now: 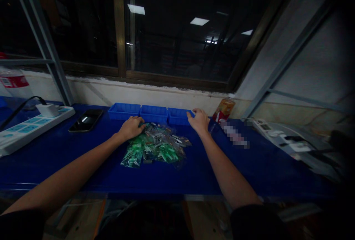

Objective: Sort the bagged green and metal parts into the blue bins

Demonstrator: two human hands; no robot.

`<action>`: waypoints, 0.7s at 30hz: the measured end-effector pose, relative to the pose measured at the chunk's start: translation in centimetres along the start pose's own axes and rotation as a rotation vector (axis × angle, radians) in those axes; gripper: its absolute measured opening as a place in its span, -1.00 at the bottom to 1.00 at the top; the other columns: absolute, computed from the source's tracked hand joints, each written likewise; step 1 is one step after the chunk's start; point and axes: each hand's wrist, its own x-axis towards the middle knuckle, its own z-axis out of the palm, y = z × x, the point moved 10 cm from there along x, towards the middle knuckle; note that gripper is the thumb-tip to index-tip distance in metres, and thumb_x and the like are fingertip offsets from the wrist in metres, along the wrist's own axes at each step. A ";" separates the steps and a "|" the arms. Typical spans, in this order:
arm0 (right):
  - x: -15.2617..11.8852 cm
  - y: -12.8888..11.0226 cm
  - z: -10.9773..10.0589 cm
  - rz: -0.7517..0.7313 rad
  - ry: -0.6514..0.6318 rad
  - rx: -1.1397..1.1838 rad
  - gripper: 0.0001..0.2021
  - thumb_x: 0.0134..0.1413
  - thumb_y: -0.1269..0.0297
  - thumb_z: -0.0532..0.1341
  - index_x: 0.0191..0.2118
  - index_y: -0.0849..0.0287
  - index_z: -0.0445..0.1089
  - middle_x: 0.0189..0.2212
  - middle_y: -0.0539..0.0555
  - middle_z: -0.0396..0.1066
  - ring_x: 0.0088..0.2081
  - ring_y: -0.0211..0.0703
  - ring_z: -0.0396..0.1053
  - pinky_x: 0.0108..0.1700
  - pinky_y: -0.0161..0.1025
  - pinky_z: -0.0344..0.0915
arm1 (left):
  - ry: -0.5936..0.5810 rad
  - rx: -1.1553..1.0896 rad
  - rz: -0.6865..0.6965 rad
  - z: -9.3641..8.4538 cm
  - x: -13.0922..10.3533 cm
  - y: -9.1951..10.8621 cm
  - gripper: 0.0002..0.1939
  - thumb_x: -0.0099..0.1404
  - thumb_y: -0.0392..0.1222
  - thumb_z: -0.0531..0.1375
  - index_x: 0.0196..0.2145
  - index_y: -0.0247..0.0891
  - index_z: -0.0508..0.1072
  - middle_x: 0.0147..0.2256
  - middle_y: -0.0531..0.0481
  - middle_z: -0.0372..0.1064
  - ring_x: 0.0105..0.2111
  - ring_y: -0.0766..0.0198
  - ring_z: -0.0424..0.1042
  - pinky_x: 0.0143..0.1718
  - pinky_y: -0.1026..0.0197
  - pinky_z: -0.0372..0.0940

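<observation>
Left hand (132, 127): bent over the far left border of the pile, fingers curled with tips down among the bags; partly hidden, so not possible to tell if pinching something or only touching.
Right hand (200, 121): at the right end of the right tray, thumb and first finger loosely apart, grip not closed; contact with the tray edge not certain from this angle.
Pile of small bags (156, 145): in front of the trays, between the two forearms, spread loosely; green bags on the left and in the near part, clear ones more to the far and right side, with small metallic pieces seen among them.
Left tray (124, 111), middle tray (154, 114), right tray (179, 116): blue, standing side by side in one row behind the pile, near the wall.
Table (111, 173): blue, carrying all of these.
Phone (86, 120): lying flat left of the trays, dark screen with bright reflection.
Left power strip (16, 131): white, beside the phone, with one plug (47, 110) inserted.
Orange-red container (225, 109): just beyond the right hand, near the wall.
Window (177, 47): dark, with bright light panels showing in the glass.
</observation>
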 end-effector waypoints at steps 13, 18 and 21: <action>-10.1 -14.7 3.4 -0.672 -0.354 0.306 -0.86 0.05 0.25 0.12 -0.34 0.18 0.37 -0.41 0.05 0.38 -0.30 -0.18 0.26 -0.20 -0.25 0.15 | -0.168 -0.052 0.161 0.1 0.4 0.0 -0.74 0.14 -0.24 0.06 -0.24 -0.13 0.48 -0.21 -0.06 0.38 -0.17 0.15 0.33 -0.08 0.18 0.16; -11.5 -14.9 5.1 -0.671 -0.514 0.313 -0.85 0.06 0.26 0.13 -0.29 0.19 0.37 -0.36 0.05 0.30 -0.27 -0.23 0.27 -0.21 -0.30 0.16 | -0.306 -0.003 0.243 1.2 -0.1 0.4 -0.74 0.12 -0.20 0.12 -0.21 -0.18 0.46 -0.18 -0.09 0.35 -0.13 0.14 0.30 -0.05 0.17 0.14; -11.5 -14.7 5.5 -0.652 -0.548 0.312 -0.84 0.08 0.25 0.11 -0.30 0.19 0.37 -0.37 0.05 0.28 -0.28 -0.24 0.27 -0.20 -0.30 0.16 | -0.301 0.033 0.222 0.7 0.1 0.0 -0.79 0.08 -0.12 0.17 -0.31 -0.24 0.45 -0.22 -0.09 0.35 -0.14 0.14 0.29 -0.08 0.19 0.16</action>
